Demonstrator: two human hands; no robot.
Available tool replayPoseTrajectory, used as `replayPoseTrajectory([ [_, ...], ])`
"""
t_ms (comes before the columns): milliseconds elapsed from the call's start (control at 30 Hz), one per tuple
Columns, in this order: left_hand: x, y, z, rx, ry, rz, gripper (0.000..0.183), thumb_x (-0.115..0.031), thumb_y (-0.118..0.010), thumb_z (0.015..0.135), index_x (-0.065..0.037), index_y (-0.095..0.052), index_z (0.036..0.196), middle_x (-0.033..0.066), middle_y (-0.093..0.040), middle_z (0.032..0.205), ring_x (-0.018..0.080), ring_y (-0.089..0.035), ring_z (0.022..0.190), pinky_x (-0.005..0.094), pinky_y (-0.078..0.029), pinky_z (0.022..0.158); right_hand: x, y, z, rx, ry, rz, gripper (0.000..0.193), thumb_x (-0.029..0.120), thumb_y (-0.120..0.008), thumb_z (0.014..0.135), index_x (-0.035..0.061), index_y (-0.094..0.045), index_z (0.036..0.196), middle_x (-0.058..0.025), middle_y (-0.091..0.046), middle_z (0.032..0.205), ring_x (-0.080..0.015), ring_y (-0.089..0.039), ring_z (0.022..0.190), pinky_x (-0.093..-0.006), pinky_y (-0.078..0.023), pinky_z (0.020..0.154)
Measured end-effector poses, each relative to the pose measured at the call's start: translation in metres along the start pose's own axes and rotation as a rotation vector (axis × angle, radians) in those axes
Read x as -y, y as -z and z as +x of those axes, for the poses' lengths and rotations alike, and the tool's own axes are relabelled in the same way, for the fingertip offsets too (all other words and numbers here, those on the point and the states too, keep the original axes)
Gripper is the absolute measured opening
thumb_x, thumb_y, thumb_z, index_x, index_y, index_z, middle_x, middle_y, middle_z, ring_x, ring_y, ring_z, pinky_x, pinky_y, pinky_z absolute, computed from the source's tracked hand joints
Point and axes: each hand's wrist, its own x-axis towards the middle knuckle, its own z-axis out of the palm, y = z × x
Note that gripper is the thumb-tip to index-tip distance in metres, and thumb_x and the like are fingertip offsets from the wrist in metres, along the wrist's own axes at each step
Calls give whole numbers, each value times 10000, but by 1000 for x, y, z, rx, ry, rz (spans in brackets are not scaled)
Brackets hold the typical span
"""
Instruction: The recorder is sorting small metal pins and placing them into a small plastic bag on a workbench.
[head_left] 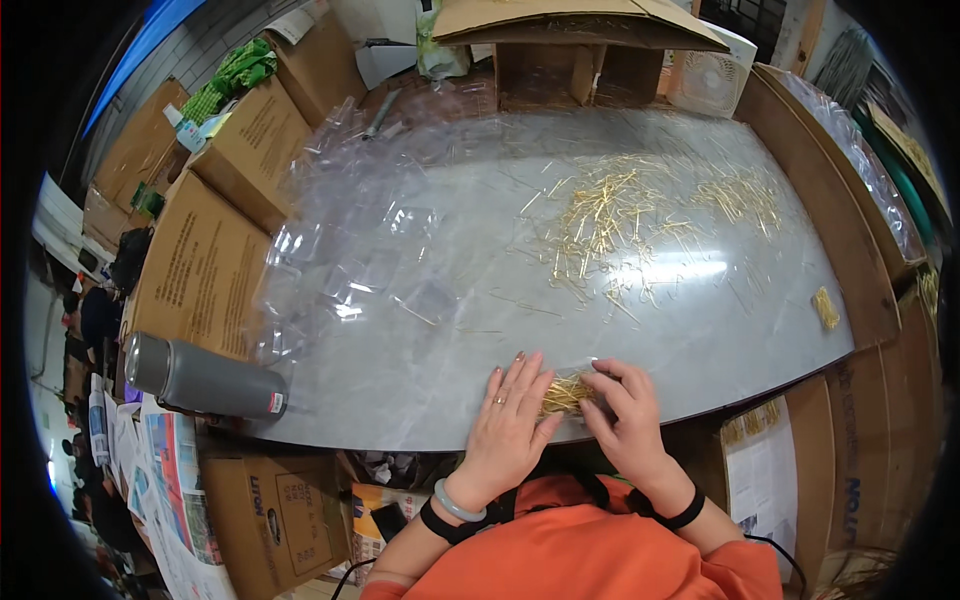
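Note:
A small heap of gold wire hooks lies at the table's near edge, between my two hands. My left hand rests flat on its left side, fingers stretched out, with the thumb against the heap. On the other side, my right hand has its fingers apart and slightly bent, the tips at the heap's right edge. Neither hand is closed around the hooks. Farther off, a large loose pile of similar gold hooks spreads over the grey tabletop, and a thinner scatter lies to its right.
Clear plastic boxes cover the table's left part. A grey bottle lies at the near left, by cardboard cartons. A small gold bundle sits at the right edge. At the back stand an open carton and a white fan.

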Motion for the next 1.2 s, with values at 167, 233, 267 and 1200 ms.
replayPoseTrajectory([
  [167, -2, -4, -4, -79, -4, 2, 521, -250, -623, 1015, -3, -479, 1451, 230, -392, 1594, 441, -359, 1484, 585, -287, 1202, 3, -2, 5, 7, 42, 27, 394, 99, -757, 869, 65, -656, 1248, -139, -615, 1350, -378, -541, 1301, -477, -442, 1061],
  [233, -1, -8, -6, -104, -28, 34, 502, -229, -628, 1011, -5, -497, 1441, 216, -418, 1583, 435, -378, 1476, 586, -304, 1194, 4, 1, 5, -12, 223, -98, 385, 90, -762, 866, 71, -664, 1237, -125, -620, 1345, -373, -549, 1300, -494, -440, 1065],
  [267, -1, -9, -7, -117, -45, 54, 494, -218, -630, 1010, -6, -505, 1438, 208, -434, 1575, 431, -392, 1469, 588, -313, 1190, 2, 1, 3, 7, 237, -104, 381, 85, -757, 869, 72, -663, 1239, -121, -621, 1345, -374, -544, 1309, -505, -434, 1074],
  [1200, -10, -1, -2, -11, -139, 89, 582, -146, -702, 916, 29, -520, 1441, 207, -483, 1529, 432, -439, 1422, 581, -320, 1189, -201, 182, 59, -20, -281, -593, 545, 250, -590, 1028, -54, -461, 1462, -315, -450, 1522, -479, -405, 1431, -512, -355, 1192],
])
